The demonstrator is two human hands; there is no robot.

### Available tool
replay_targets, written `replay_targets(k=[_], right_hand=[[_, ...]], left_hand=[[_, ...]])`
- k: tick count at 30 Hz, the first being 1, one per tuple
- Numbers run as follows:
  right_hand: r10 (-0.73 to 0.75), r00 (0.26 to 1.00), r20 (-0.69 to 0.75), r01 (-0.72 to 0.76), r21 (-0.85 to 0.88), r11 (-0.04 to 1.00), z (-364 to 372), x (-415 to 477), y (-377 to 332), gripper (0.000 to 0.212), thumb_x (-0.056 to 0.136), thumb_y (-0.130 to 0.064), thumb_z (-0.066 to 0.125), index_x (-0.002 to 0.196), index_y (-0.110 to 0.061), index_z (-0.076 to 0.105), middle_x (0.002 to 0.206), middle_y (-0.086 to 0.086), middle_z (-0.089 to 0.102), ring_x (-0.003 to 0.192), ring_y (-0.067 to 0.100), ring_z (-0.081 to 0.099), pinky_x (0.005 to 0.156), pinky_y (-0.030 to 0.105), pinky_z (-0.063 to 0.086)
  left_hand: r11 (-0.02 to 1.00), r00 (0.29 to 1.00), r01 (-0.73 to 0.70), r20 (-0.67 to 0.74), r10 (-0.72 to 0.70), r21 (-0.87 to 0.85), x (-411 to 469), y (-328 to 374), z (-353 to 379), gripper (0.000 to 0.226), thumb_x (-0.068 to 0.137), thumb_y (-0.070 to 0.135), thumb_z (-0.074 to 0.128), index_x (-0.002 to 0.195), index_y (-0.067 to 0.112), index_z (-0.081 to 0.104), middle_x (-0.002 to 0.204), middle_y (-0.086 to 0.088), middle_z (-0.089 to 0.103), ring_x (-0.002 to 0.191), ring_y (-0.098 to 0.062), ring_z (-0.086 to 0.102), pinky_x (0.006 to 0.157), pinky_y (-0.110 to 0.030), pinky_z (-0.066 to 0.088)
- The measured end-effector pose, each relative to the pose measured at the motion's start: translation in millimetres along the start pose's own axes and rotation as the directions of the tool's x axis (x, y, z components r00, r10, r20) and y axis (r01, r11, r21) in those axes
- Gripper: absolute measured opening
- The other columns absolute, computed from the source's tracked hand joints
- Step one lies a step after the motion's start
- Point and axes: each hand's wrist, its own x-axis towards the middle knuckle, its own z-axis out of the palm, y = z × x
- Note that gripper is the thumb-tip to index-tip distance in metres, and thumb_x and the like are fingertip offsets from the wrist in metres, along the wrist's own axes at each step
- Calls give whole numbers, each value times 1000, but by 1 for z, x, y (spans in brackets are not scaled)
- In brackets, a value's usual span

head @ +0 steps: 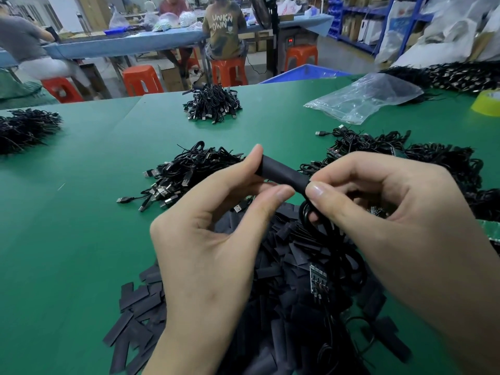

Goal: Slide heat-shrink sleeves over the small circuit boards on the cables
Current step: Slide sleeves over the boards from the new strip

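L hand (205,239) pinches black sleeve (284,173) btwn thumb + forefinger. R hand (392,212), fingers curled, pinches its other end above cable loop (305,212). Clear bag (362,98) on green table (81,212): contents can't tell.

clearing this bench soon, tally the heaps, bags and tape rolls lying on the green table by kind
cable heaps: 5
sleeve heap: 1
plastic bag: 1
tape roll: 1
total: 8
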Motion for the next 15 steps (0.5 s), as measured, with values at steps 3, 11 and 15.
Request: replay_targets(k=[3,11,15], right_hand=[[-5,996,-91,6,4,1000,5,-6,15,13,84,-31,69,72,-31,73,66,-16,71,61,11,64,57,31,48],[63,997,-47,-61,55,997,9,-1,18,11,80,-38,66,77,-31,75,66,-14,73,63,28,65,59,35,51],[87,995,-46,-83,74,994,10,0,23,6,83,-36,69,81,-35,75,67,-13,74,62,27,66,59,35,53]], left_hand=[[997,994,-55,-99,49,-57,-7,1,0,29,85,33,71,114,37,68,97,22,77,100,4,70,89,-8,48],[969,974,-98,-224,46,-226,-5,-18,3,18,81,24,73,98,26,79,93,1,80,82,-13,78,76,-15,57],[960,970,-178,-205,134,-217,-7,-21,5,18,87,19,78,105,25,78,93,-3,80,85,-20,78,80,-23,59]])
